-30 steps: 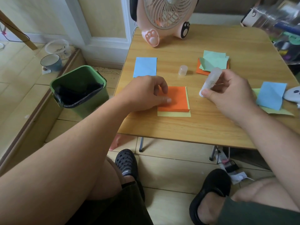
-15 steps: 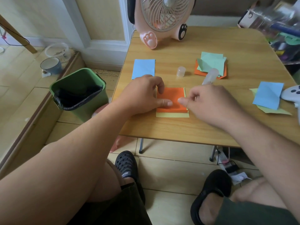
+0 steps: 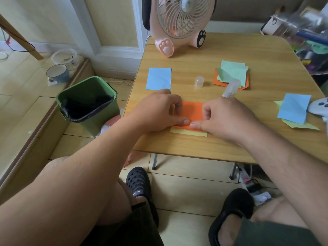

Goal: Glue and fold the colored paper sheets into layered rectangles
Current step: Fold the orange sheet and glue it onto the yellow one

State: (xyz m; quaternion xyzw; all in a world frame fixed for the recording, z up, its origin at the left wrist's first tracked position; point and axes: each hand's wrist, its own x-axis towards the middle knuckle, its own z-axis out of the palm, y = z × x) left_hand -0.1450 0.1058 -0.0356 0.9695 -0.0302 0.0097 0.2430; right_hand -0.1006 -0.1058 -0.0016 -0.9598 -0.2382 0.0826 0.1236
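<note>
An orange paper lies on a pale yellow paper near the table's front edge. My left hand presses the orange sheet's left side, thumb on its near edge. My right hand covers the right side, its thumb beside the left thumb, and holds a white glue stick that points away from me. The stick's clear cap stands upright behind the sheets. A blue sheet lies at the back left.
A green-on-orange paper stack lies at the back right; a blue sheet on yellow-green paper at the right, next to a white controller. A pink fan stands at the rear. A green bin sits on the floor, left of the table.
My right hand, with the glue stick, has come down from the right onto the orange sheet until its thumb met the left thumb. The left hand stayed on the sheet.
</note>
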